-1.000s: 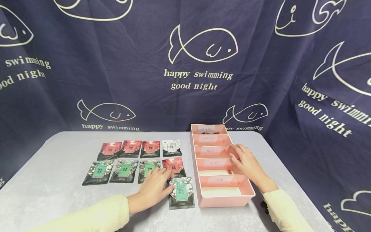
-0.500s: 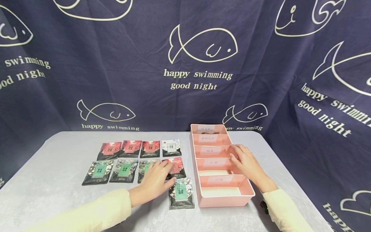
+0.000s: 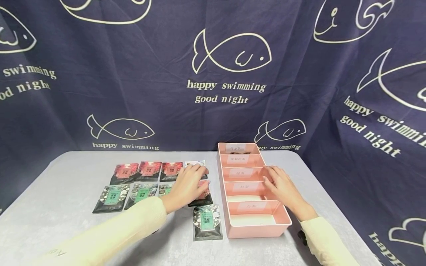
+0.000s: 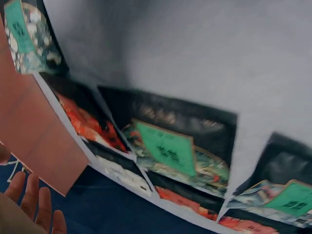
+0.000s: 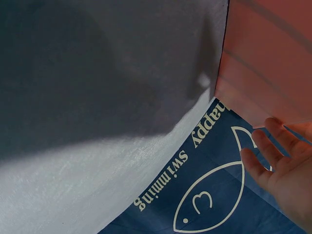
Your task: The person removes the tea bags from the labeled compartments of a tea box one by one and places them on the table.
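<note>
My left hand (image 3: 188, 184) reaches over the white-topped tea sachet (image 3: 195, 162) at the back right of the sachet rows, its fingertips over that packet and covering most of it. Beneath the palm lies a red-and-black tea sachet (image 3: 201, 201), partly hidden. The left wrist view shows that hand's fingers (image 4: 30, 195) loosely extended. My right hand (image 3: 284, 190) rests at the right rim of the pink divided box (image 3: 259, 232), thumb and fingertips over the edge. In the right wrist view its fingers (image 5: 265, 146) look fairly straight beside the box's outer wall.
Three red tea sachets (image 3: 149, 170) lie at the back; several green-labelled ones (image 3: 111, 198) lie in front of them. A green-labelled floral sachet (image 3: 207, 223) lies closest to the box. Paper labels (image 3: 252, 206) mark the box's compartments. A dark fish-print curtain (image 3: 233, 122) hangs behind.
My left hand has moved away from the red sachet and the floral sachet, back to the white-topped one. My right hand stays on the box rim.
</note>
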A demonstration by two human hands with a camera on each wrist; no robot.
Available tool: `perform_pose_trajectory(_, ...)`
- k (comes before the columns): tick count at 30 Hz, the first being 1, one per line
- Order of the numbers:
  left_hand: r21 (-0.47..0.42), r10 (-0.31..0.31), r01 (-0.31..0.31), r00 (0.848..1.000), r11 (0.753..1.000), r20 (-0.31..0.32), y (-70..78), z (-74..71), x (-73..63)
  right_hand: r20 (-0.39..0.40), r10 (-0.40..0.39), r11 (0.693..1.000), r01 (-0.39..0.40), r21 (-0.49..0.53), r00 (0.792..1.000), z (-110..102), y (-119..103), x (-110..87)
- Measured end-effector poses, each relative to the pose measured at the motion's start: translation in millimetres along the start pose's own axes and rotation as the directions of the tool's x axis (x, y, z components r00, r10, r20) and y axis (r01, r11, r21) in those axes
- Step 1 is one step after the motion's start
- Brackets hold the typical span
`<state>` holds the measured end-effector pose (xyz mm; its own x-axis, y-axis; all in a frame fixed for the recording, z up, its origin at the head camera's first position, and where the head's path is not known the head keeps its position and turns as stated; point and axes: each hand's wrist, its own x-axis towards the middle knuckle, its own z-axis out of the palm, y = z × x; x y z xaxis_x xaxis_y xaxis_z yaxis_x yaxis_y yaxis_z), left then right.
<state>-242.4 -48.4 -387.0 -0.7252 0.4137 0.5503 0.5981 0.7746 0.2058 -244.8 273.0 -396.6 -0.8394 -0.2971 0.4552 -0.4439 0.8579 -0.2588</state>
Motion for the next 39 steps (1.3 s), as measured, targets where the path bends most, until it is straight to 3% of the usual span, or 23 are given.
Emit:
perform_pose_trajectory(7, 0.026, 0.006, -0.007, 0.999, 1.0, 0.049, 1.6, 8.2, 23.0, 0.005, 0.007, 1.0, -0.007, 0.006, 1.0, 1, 0, 0.1)
perform_pose_trajectory(24, 0.118, 0.034, -0.041, 0.998, 0.992, 0.059, 14.8, 34.0, 75.5, 0.003, 0.005, 1.0, -0.005, 0.009, 1.0, 2, 2, -0.4)
perform_pose_trajectory(30, 0.144, 0.052, -0.059, 0.997, 0.988, 0.05, 16.5, 41.1, 85.7, 0.003, 0.011, 1.0, -0.011, 0.006, 1.0, 1, 2, -0.4)
perform_pose_trajectory(39, 0.128, 0.014, -0.022, 0.998, 0.992, 0.062, 8.6, 55.8, 93.5, 0.009, 0.015, 1.0, -0.015, 0.008, 1.0, 0, 0, -0.4)
